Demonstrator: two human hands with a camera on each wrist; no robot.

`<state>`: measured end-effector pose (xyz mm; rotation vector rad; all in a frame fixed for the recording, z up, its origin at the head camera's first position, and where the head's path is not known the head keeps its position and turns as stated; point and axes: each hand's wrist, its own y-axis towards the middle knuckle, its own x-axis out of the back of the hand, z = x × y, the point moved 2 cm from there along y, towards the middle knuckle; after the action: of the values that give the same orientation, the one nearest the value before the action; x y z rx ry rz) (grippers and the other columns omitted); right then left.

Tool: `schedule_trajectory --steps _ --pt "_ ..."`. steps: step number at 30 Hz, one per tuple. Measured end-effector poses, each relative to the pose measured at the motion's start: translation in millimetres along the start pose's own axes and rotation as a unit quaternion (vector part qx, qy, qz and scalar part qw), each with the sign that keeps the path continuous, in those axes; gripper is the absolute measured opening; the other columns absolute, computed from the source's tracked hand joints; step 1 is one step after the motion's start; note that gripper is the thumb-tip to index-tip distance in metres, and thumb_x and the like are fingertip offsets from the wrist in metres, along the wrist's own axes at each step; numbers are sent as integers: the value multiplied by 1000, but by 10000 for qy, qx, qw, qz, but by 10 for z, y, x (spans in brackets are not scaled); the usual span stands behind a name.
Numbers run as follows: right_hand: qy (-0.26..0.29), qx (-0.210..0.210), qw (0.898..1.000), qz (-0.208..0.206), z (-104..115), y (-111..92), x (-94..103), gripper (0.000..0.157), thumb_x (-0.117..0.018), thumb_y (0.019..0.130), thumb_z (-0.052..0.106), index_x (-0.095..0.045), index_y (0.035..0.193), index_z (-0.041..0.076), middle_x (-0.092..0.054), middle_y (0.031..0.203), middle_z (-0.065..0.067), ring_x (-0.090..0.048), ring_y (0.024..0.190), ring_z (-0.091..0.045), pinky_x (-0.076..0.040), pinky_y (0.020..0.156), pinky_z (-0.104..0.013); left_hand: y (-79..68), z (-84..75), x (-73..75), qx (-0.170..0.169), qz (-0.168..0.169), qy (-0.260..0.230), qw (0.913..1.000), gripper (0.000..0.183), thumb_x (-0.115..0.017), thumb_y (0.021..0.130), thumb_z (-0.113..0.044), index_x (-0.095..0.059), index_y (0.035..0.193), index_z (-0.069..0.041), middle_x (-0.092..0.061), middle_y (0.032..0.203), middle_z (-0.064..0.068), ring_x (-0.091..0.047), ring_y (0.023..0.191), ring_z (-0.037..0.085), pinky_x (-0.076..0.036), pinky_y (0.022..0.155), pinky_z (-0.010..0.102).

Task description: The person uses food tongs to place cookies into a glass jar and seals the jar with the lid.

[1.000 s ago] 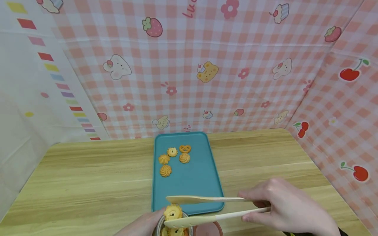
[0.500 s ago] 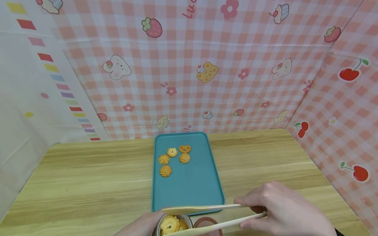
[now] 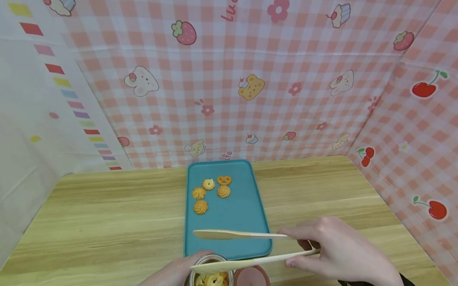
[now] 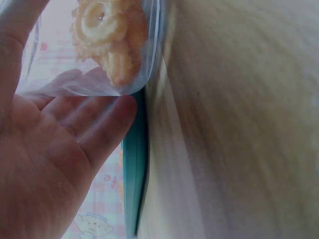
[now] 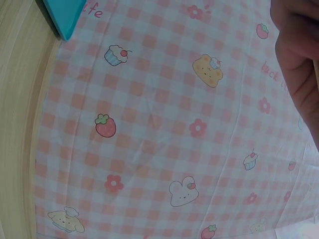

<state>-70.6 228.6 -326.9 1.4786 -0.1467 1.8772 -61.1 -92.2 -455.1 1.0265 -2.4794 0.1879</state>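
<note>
My right hand (image 3: 338, 248) holds long pale tongs (image 3: 247, 262) that look wooden. Their two arms are spread, with nothing between the tips; the lower arm crosses over the mouth of a clear jar (image 3: 211, 259). Around the jar's side my left hand (image 3: 179, 270) has its grip. Through the clear wall in the left wrist view, several butter cookies (image 4: 107, 35) show, with thumb and fingers (image 4: 107, 129) about the jar. Behind it lies a teal tray (image 3: 243, 214) bearing several cookies (image 3: 200, 207), one of them pretzel-shaped (image 3: 224, 180). The right wrist view catches only part of the right hand (image 5: 301, 55).
Right beside the jar sits a round reddish lid (image 3: 252, 277), cut off by the bottom edge. Wood-grain tabletop (image 3: 118, 214) stretches to both sides. Pink checked cloth (image 3: 222, 91) walls the back and right, white cloth the left.
The cookie that was between the tong tips over the jar has gone down into it. Then the tongs dipped, spread and lifted away without it. The left hand stays at the jar.
</note>
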Motion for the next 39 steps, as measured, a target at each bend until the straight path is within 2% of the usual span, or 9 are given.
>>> schedule_trajectory --steps 3,4,6,10,18,23,27,34,39 --pt "-124 -195 9997 -19 -8 14 -7 34 -72 83 42 -66 115 32 -39 69 27 -32 54 10 -26 50 -3 -14 40 29 368 381 -292 9982 59 -73 83 -41 -50 136 -31 -61 118 -13 -59 101 6 -47 83 27" --pt "-184 -286 9994 -23 -10 21 -13 34 -71 83 43 -66 116 33 -38 68 27 -31 54 10 -25 50 -3 -22 53 39 361 418 -313 9980 58 -72 84 -41 -51 136 -30 -61 119 -13 -59 103 6 -47 84 27" --pt "-310 -452 9985 -74 -18 38 -30 34 -70 83 46 -67 114 33 -36 67 26 -28 54 10 -24 50 -4 -31 68 43 318 419 -342 9980 59 -72 84 -40 -50 137 -29 -60 122 -12 -58 106 7 -47 86 29" --pt "-560 -785 9952 -179 -43 78 -85 35 -68 83 52 -69 111 31 -31 63 24 -22 53 9 -22 47 -9 -35 81 56 56 301 38 9995 66 -73 83 -40 -45 141 -25 -59 124 -11 -56 110 8 -47 88 31" --pt "-786 -1275 9886 -178 -118 167 -218 37 -62 84 57 -71 109 31 -29 57 22 -21 49 6 -21 45 -15 -36 61 62 -71 283 189 9994 68 -73 84 -40 -43 142 -22 -58 125 -11 -56 109 7 -46 88 31" --pt "-1008 -1371 9854 -38 -171 253 -338 37 -65 83 56 -72 106 28 -31 55 22 -25 47 4 -22 45 -17 -39 64 63 -56 264 213 9994 68 -73 83 -41 -43 142 -23 -58 125 -11 -56 109 7 -46 88 31" --pt "-1063 -1535 9824 95 -207 343 -443 29 -68 83 53 -71 97 29 -32 52 19 -28 45 2 -23 43 -19 -34 64 59 -28 262 231 9994 68 -73 83 -41 -44 142 -23 -59 125 -11 -56 108 6 -46 88 30" --pt "-1084 -1819 9773 108 -235 458 -633 41 -67 83 53 -74 108 20 -37 52 20 -34 44 2 -29 42 -20 -33 69 60 3 241 253 9994 68 -73 83 -41 -44 142 -23 -58 124 -11 -56 107 6 -46 88 30" --pt "-1159 -1929 9743 61 -278 482 -744 36 -69 82 50 -74 103 22 -33 48 16 -32 43 -1 -24 42 -22 -29 75 64 66 287 160 9994 68 -73 83 -40 -44 141 -25 -58 124 -11 -55 108 6 -46 88 30"
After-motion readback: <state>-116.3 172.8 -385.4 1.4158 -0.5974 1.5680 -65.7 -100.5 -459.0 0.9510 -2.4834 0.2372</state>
